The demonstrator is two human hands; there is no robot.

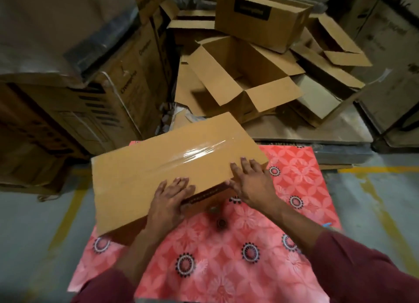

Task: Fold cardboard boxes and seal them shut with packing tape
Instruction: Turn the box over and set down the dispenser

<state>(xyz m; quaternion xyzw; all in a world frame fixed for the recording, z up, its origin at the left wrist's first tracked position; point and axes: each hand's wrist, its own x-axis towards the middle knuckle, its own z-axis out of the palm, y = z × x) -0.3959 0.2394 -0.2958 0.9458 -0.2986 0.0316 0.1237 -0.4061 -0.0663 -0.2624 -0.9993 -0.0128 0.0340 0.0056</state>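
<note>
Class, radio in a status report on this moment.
Left hand and right hand flat on brown cardboard box. Clear tape strip on seam. Nothing obstructing.

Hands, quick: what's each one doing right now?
Left hand: open, fingers flat on the taped box top, thumb over its near edge.
Right hand: open, fingers flat on the box top.
</note>
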